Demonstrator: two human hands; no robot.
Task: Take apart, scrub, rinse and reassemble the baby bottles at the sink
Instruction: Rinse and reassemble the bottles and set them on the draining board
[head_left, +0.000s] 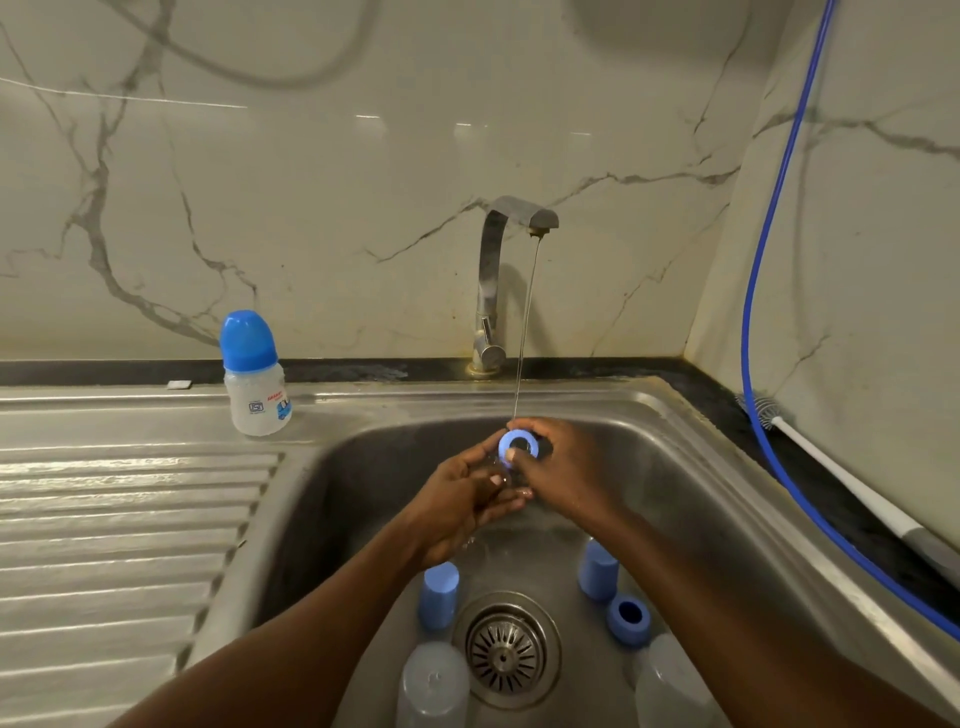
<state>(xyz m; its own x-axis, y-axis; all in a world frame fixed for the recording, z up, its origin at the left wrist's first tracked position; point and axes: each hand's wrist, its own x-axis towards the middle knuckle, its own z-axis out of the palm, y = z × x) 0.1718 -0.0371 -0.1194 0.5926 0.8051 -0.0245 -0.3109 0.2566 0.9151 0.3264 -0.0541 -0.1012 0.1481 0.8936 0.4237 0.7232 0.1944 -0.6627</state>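
While held under the tap's (491, 280) thin stream above the sink (363, 467), pinched at its rim by the right hand (566, 473): a blue ring (518, 445). Curled round something clear (497, 470) just beneath, hard to identify: the left hand (457, 499). Lying below: caps (439, 595), bottles (434, 680).

Dim warm light, soft glare on the marble wall (415, 124), wide-angle bending at edges.
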